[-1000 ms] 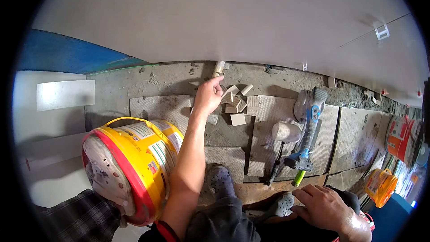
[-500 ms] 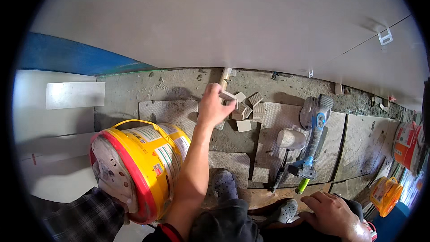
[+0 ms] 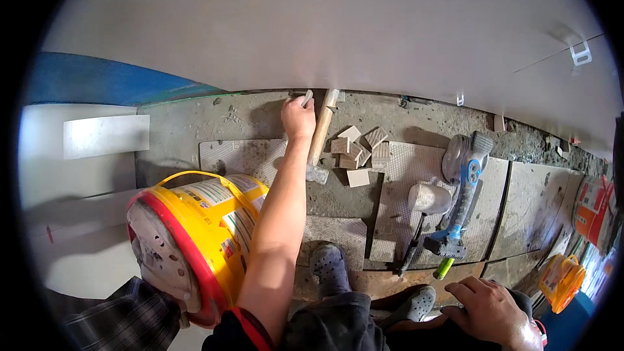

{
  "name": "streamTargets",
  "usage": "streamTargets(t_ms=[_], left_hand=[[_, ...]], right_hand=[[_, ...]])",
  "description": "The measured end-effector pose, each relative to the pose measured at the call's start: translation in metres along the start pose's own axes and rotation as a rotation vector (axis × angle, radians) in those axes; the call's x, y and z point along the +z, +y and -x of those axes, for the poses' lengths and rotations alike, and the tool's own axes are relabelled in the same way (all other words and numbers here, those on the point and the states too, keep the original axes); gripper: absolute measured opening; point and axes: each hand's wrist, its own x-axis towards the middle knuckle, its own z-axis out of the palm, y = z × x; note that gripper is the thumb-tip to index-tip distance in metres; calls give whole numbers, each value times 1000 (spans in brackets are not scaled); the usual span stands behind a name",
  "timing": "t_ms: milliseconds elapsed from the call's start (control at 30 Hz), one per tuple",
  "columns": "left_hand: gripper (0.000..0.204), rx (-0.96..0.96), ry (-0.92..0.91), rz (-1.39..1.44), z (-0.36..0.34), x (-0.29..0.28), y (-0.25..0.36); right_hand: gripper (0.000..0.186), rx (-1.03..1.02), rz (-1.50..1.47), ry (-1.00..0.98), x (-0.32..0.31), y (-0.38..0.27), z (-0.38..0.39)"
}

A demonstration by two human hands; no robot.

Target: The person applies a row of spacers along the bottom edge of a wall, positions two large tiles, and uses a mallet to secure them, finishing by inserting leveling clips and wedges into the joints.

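My left hand [image 3: 298,119] reaches out to the foot of the large grey wall panel [image 3: 312,26], fingers closed on a small tile piece [image 3: 307,98]. Just right of it lies a hammer with a wooden handle [image 3: 321,133], its far end against the panel's base. Farther right, several cut tile pieces [image 3: 358,178] form a loose pile on the rough floor. My right hand [image 3: 484,309] rests on my right leg, fingers loosely spread and holding nothing.
A white-headed mallet [image 3: 429,199] and a blue and grey power tool [image 3: 463,195] lie on tiles at the right. A yellow bucket [image 3: 224,221] stands close to my left forearm. Clear plastic clips [image 3: 580,53] stick out of the panel's joint; orange buckets [image 3: 560,283] stand far right.
My left hand has moved away from the tile pile, forward and left to the panel's base, carrying the tile piece. The hammer now shows more fully. My right hand stays on my leg.
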Motion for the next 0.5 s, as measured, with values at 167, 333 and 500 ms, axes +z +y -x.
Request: streamTargets(t_ms=[167, 333, 500], left_hand=[[19, 55, 159, -15, -4, 14, -1], [24, 19, 36, -28, -12, 13, 0], [30, -3, -17, -37, -5, 8, -4]], right_hand=[[39, 49, 16, -49, 0, 0, -5], [39, 8, 16, -49, 0, -5, -7], [38, 32, 7, -68, -3, -6, -13]])
